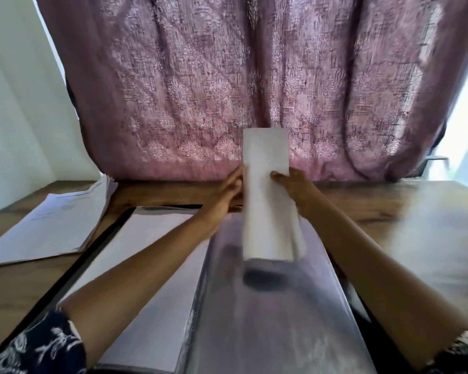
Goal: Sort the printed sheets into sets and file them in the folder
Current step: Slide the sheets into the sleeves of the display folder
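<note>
Both hands hold a set of white printed sheets (266, 195) upright in the middle of the view, seen almost edge-on and blurred. My left hand (227, 193) grips its left side. My right hand (292, 184) grips its right side, with the thumb on the front. Under the sheets an open folder (152, 279) lies on the table: a white page shows in its left half and a shiny clear plastic sleeve (268, 319) covers its right half. The lower edge of the held set hangs just above that sleeve.
A loose pile of printed sheets (49, 225) lies on the wooden table (405, 220) at the left. A mauve patterned curtain (227, 85) hangs right behind the table's far edge. A white wall stands at the left.
</note>
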A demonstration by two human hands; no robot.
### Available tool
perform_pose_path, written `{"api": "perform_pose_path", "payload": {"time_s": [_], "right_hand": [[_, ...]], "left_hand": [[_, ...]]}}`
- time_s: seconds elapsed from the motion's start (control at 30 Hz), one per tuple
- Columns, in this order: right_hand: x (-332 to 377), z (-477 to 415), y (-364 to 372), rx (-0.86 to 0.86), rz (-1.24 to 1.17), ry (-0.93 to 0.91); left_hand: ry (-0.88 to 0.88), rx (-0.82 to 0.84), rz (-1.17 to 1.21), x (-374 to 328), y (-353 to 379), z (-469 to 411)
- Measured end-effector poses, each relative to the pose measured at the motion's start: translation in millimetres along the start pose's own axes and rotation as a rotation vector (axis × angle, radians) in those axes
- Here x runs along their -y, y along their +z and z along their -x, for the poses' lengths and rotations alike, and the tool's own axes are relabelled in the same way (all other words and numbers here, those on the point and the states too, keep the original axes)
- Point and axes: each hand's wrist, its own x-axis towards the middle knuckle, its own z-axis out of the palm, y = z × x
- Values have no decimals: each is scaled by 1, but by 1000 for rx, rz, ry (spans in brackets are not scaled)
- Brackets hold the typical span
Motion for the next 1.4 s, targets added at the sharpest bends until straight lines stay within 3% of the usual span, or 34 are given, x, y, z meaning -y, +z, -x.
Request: {"api": "perform_pose_path", "payload": {"time_s": [0.13,0.27,0.4,0.57,0.83,1.07,1.27,1.4], "right_hand": [[2,-16,-35,-43,116,10],[0,-31,-56,-65,186,-10],[0,-35,-54,-80,211,-31],[12,-35,-45,-140,196,-185],[46,-45,-35,-270,6,-461],[42,-79,-8,-85,-316,-304],[12,-95,3,9,-467,-99],[-2,-100,3,6,-444,18]], "left_hand": [[-34,-79,-419,36,-47,-5],[-101,-24,-873,64,-64,1],[10,-57,-629,53,-58,2],[78,57,-858,51,-54,-7],[59,18,-573,60,-44,-6],[209,-50,-656,62,-46,-4],[331,-159,-617,61,-46,-1],[370,-208,-591,61,-48,-2]]}}
